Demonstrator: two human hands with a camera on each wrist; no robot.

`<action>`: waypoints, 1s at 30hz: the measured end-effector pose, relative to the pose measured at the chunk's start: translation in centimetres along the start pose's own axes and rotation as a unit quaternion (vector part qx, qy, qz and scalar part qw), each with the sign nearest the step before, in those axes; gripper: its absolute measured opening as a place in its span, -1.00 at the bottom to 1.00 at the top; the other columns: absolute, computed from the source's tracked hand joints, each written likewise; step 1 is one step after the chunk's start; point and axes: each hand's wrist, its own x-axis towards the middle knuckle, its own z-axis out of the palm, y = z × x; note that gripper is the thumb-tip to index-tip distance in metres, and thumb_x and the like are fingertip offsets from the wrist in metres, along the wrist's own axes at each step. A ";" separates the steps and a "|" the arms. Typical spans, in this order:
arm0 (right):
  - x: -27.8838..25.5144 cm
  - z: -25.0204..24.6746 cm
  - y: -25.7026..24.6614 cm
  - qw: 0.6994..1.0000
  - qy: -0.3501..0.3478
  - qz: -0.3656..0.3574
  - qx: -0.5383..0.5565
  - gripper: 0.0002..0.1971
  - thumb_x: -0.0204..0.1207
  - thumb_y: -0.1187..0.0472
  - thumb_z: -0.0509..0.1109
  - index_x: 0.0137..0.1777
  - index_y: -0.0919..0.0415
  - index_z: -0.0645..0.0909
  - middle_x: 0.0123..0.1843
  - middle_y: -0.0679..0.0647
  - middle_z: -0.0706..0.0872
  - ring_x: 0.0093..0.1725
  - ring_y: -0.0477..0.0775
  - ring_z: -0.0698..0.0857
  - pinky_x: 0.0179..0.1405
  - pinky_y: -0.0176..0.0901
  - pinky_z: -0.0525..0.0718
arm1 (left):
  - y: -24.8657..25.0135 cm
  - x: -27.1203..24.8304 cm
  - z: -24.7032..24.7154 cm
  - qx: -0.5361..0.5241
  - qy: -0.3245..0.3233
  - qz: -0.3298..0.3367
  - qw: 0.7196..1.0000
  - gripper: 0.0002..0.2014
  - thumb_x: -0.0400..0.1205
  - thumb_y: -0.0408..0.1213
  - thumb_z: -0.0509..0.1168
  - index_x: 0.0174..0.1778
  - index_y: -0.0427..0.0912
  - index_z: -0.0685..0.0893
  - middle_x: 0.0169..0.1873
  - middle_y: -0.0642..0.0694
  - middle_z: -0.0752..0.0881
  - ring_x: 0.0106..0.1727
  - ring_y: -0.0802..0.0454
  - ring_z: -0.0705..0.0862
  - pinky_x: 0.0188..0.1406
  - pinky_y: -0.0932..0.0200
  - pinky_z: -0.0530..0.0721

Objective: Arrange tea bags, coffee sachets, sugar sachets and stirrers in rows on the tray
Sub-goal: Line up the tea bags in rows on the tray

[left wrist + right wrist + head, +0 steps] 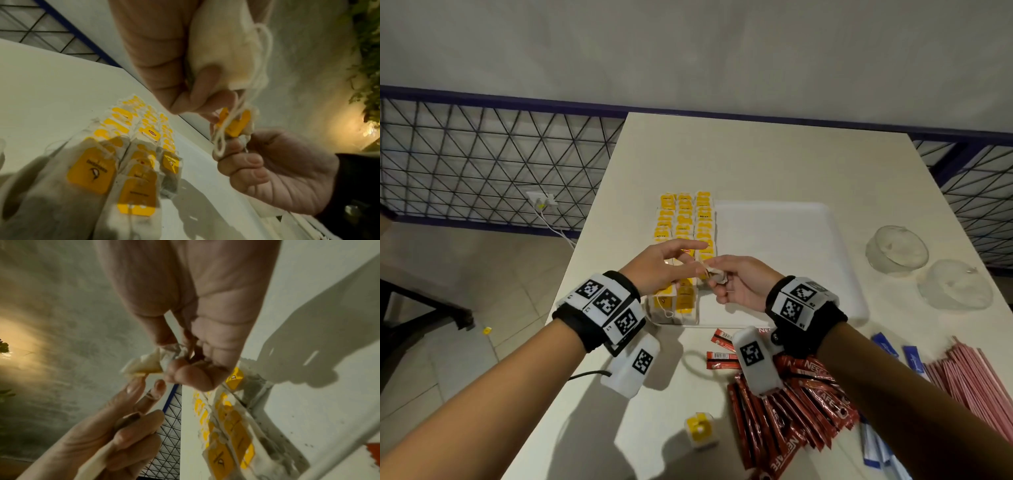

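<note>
**Both hands on one tea bag above the tray**

Left hand [667, 265]: raised over the near part of the tea-bag rows, index finger stretched toward the right hand; ring and little fingers curled round a pale paper piece against the palm, as seen from the right wrist. String [221, 138] of the held tea bag looped at these fingertips.

Between the hands: held tea bag [714, 274], crumpled, its yellow tag [236, 125] dangling beside the string.

Right hand [739, 284]: fingers curled, thumb and fingertips pinching the held tea bag, just right of the left hand and touching it at the fingertips.

Under and beyond the hands: three rows of tea bags [685, 219] with yellow tags, laid along the left side of the white tray [791, 240].

Nearer than the right wrist: red coffee sachets [791, 411] heaped on the table [756, 154]; one loose tea bag [700, 430] left of the heap.

Right of the right forearm: blue sugar sachets [912, 358], then pink stirrers [976, 377]; farther off, two clear bowls [897, 250].
</note>
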 end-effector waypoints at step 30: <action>-0.1 -1.9 -0.6 0.970 -0.019 -0.095 -0.223 -0.95 0.49 0.20 0.42 -0.19 0.06 0.68 -0.29 -0.03 0.67 -0.44 -0.25 0.58 -0.25 -0.40 0.58 | -0.6 0.8 -0.1 0.035 -0.003 -0.013 0.999 -0.84 0.62 -0.38 0.28 -0.19 -0.08 0.72 -0.52 0.20 0.67 -0.65 0.29 0.49 -0.62 0.50 0.40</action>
